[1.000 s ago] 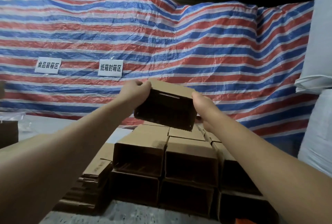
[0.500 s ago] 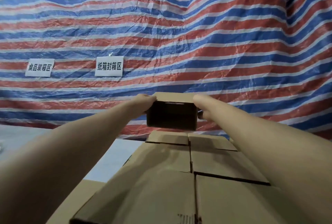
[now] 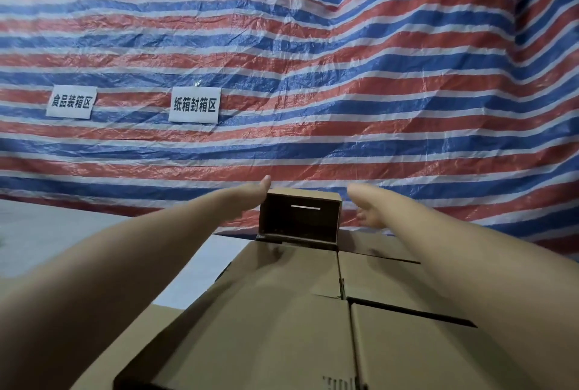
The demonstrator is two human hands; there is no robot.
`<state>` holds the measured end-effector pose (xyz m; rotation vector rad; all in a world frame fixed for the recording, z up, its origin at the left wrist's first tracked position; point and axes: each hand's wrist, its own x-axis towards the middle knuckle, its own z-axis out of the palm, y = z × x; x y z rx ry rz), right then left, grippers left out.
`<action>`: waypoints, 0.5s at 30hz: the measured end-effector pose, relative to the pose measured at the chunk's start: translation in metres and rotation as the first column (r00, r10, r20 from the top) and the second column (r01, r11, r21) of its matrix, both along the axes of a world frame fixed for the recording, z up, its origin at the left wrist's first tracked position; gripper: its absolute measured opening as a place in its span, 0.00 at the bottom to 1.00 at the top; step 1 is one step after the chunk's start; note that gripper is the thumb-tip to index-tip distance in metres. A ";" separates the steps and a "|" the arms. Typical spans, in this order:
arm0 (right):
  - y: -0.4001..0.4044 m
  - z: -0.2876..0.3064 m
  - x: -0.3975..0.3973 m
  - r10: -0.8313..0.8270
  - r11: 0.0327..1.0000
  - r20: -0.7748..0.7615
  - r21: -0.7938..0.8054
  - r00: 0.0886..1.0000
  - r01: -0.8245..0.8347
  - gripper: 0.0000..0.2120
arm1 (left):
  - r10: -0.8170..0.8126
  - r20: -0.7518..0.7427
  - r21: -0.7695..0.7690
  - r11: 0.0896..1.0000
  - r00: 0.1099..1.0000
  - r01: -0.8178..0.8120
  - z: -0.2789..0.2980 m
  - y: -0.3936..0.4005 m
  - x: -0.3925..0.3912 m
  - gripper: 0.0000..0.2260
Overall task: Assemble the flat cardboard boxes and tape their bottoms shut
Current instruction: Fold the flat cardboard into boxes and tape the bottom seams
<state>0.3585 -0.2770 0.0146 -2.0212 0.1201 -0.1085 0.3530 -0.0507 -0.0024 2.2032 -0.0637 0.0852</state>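
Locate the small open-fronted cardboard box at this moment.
In the head view, the small cardboard box sits centre frame on the far end of the stacked cartons, between the left hand and right hand, before the striped tarp.

Small open box [image 3: 299,217] atop stacked boxes [image 3: 282,311], between straight-fingered left hand [image 3: 250,194] and right hand [image 3: 368,205].

Small brown assembled box [image 3: 299,220], open side facing camera, upright atop stacked cardboard boxes [image 3: 282,311]

Matt brown cardboard boxes [image 3: 282,311] — crinkled, faintly glossy woven-plastic tarp [image 3: 313,76] — white paper signs [image 3: 194,104].
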 end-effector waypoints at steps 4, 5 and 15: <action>-0.008 0.028 -0.064 -0.016 0.999 0.003 -0.044 1.000 0.016 0.26 | 0.080 0.119 0.051 0.995 0.990 -0.087 0.024 0.022 -0.056 0.31; -0.010 0.035 -0.080 -0.010 0.997 0.010 -0.070 1.000 0.011 0.27 | 0.085 0.147 0.055 0.994 0.986 -0.094 0.030 0.026 -0.073 0.30; 0.005 0.048 -0.284 0.069 0.983 0.164 -0.178 0.984 -0.039 0.22 | 0.143 0.521 0.074 0.975 0.842 -0.211 0.019 0.047 -0.274 0.07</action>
